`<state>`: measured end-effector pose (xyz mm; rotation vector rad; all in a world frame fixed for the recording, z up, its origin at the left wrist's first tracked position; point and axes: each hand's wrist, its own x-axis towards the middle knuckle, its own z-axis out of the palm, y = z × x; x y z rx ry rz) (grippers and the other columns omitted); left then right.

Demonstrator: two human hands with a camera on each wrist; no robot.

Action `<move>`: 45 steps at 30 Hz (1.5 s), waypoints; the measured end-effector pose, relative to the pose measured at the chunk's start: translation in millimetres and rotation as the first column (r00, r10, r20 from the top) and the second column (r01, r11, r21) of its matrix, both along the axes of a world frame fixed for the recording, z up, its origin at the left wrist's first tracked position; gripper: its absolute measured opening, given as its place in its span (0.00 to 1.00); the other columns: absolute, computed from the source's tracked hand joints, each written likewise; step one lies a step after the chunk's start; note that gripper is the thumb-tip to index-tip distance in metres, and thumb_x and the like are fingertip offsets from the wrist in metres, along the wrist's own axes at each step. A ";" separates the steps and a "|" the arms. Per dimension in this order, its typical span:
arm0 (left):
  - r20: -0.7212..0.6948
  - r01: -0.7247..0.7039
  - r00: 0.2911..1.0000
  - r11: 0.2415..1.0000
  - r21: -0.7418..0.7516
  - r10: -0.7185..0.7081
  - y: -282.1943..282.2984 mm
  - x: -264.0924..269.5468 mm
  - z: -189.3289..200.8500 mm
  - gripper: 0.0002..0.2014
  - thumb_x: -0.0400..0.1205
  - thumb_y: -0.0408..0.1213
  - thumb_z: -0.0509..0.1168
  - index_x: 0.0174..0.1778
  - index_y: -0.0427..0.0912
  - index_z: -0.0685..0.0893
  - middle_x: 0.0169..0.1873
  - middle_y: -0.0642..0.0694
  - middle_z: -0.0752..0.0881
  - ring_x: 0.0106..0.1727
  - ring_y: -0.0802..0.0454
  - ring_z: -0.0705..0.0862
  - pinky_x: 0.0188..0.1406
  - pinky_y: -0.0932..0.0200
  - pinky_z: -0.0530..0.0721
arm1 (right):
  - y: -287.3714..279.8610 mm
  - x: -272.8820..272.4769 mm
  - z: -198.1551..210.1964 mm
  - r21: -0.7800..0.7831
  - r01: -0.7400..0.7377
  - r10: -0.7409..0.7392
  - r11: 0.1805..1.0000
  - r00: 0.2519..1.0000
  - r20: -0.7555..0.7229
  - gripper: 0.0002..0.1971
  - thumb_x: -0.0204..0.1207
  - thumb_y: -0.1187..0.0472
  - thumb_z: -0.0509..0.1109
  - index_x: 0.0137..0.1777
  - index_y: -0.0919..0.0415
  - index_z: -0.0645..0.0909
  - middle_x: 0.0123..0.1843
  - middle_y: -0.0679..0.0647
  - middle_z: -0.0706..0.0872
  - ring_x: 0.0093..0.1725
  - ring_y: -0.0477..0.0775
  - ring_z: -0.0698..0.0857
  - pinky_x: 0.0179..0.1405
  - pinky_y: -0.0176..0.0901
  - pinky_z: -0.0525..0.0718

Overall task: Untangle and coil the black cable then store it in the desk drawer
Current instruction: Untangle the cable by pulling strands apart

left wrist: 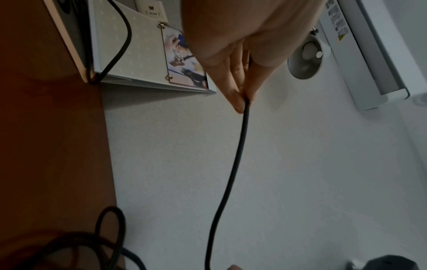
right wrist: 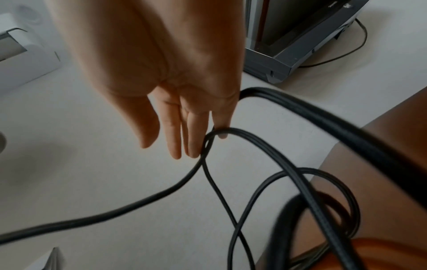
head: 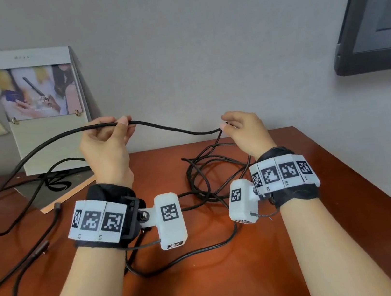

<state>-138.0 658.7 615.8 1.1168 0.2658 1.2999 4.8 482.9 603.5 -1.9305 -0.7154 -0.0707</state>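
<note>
Both hands' fingers pinch the black cable [head: 173, 127], its raised span running left-right, sagging toward the right hand [head: 245, 132].

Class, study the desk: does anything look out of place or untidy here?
Yes. The black cable sprawls in tangled, crossing loops over the desk, while the left hand and right hand hold one stretch raised.
</note>
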 end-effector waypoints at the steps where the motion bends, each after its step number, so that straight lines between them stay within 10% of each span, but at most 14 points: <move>1: -0.006 0.003 1.000 1.000 -0.009 -0.003 -1.0 -0.1 1.3 0.09 0.79 0.22 0.65 0.42 0.39 0.76 0.21 0.54 0.86 0.37 0.59 0.89 0.45 0.62 0.86 | -2.6 -0.4 3.3 0.032 0.005 -0.004 0.999 1.000 -0.014 0.15 0.80 0.62 0.66 0.65 0.65 0.81 0.68 0.56 0.82 0.68 0.52 0.80 0.67 0.38 0.74; 7: -0.018 0.032 0.999 0.999 -0.030 -0.033 -8.8 -5.2 12.8 0.09 0.79 0.21 0.65 0.41 0.39 0.76 0.26 0.48 0.86 0.35 0.59 0.89 0.44 0.62 0.87 | -0.4 -15.4 22.2 -0.201 0.288 -0.223 0.936 0.930 0.294 0.13 0.82 0.58 0.62 0.50 0.63 0.87 0.49 0.59 0.89 0.51 0.62 0.85 0.48 0.42 0.76; 11: -0.031 0.055 0.998 0.998 -0.027 -0.056 -16.6 -9.4 18.8 0.10 0.79 0.20 0.65 0.40 0.39 0.76 0.19 0.52 0.83 0.33 0.57 0.89 0.45 0.60 0.89 | 14.2 -36.8 25.2 -0.309 0.353 -0.110 0.883 0.796 0.595 0.15 0.81 0.48 0.61 0.52 0.55 0.86 0.48 0.50 0.90 0.53 0.55 0.83 0.62 0.48 0.65; 16: -0.041 0.089 0.995 0.994 -0.062 -0.092 -29.0 -17.2 27.5 0.10 0.78 0.18 0.65 0.40 0.37 0.75 0.25 0.46 0.80 0.34 0.55 0.88 0.44 0.60 0.88 | 27.5 -56.6 14.6 -0.343 -0.061 0.200 0.937 0.900 0.387 0.13 0.81 0.53 0.63 0.57 0.62 0.81 0.54 0.57 0.86 0.57 0.59 0.82 0.57 0.53 0.79; 35: 0.000 0.134 0.991 0.982 -0.129 -0.135 -43.1 -70.2 22.7 0.11 0.80 0.20 0.62 0.41 0.40 0.71 0.30 0.40 0.84 0.28 0.54 0.87 0.36 0.64 0.86 | -13.9 -83.5 8.9 -0.480 0.082 0.297 0.874 0.692 0.658 0.15 0.85 0.53 0.54 0.45 0.61 0.76 0.43 0.55 0.83 0.43 0.60 0.81 0.38 0.47 0.73; 45: -0.124 0.102 0.985 0.985 -0.137 -0.120 -60.6 -66.1 -5.8 0.09 0.81 0.20 0.62 0.42 0.38 0.72 0.36 0.39 0.85 0.36 0.52 0.87 0.38 0.67 0.87 | -21.2 -85.9 10.0 -0.434 0.079 0.203 0.898 0.799 0.566 0.17 0.82 0.48 0.61 0.45 0.62 0.79 0.36 0.57 0.81 0.38 0.60 0.79 0.35 0.44 0.74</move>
